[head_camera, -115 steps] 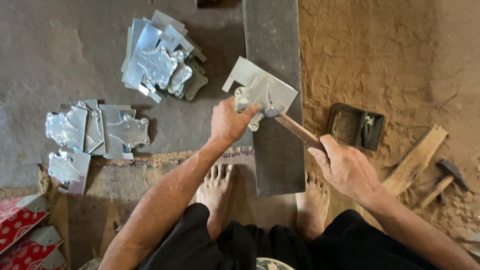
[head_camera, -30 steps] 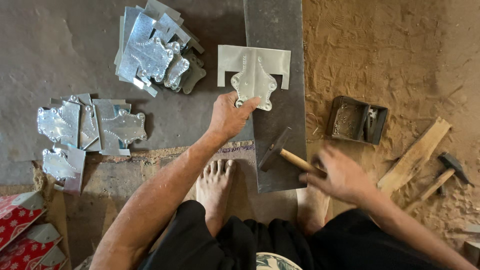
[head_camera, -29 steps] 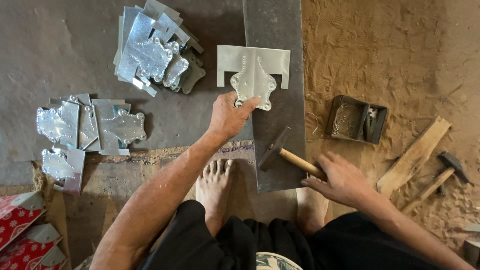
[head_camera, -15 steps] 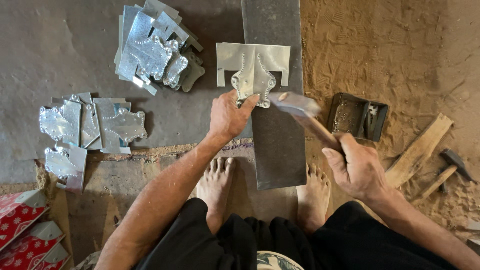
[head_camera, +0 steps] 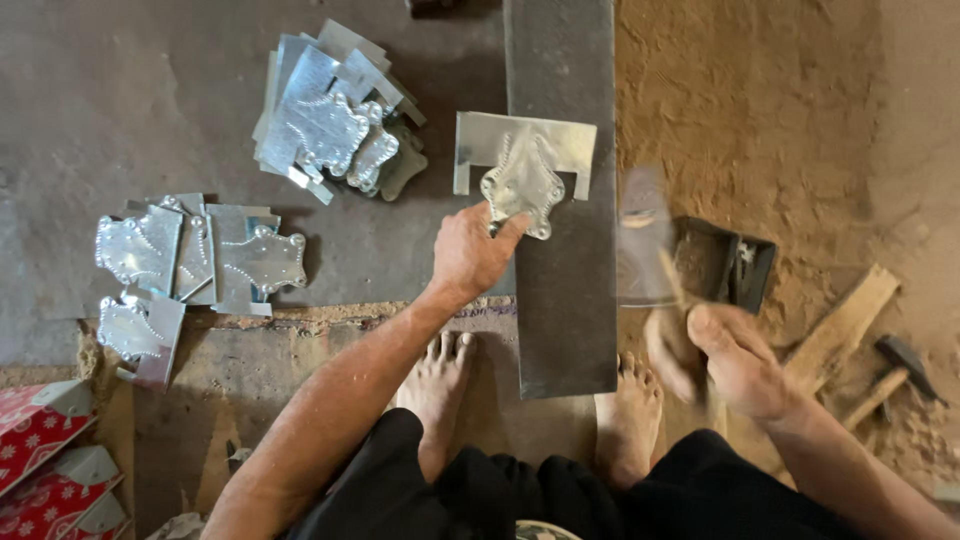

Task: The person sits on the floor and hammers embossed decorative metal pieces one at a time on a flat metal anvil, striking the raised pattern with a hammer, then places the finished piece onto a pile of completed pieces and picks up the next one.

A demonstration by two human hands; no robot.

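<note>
My left hand (head_camera: 472, 252) pinches the lower edge of an embossed shiny sheet-metal piece (head_camera: 522, 164) lying on a long dark steel slab (head_camera: 565, 300). My right hand (head_camera: 722, 358), blurred by motion, grips a wooden-handled hammer (head_camera: 648, 245) held raised to the right of the slab, its head beside the slab's edge. My bare feet rest at the slab's near end.
A heap of similar metal pieces (head_camera: 330, 110) lies at upper left, another group (head_camera: 190, 262) at left. A small dark tin box (head_camera: 722, 266), wood scraps (head_camera: 840, 325) and a second hammer (head_camera: 895, 365) lie on the sandy ground at right. Red patterned boxes (head_camera: 45, 460) sit at bottom left.
The hammer has swung away from the metal piece to the right of the slab, blurred. My left hand keeps hold of the piece, which stays in place.
</note>
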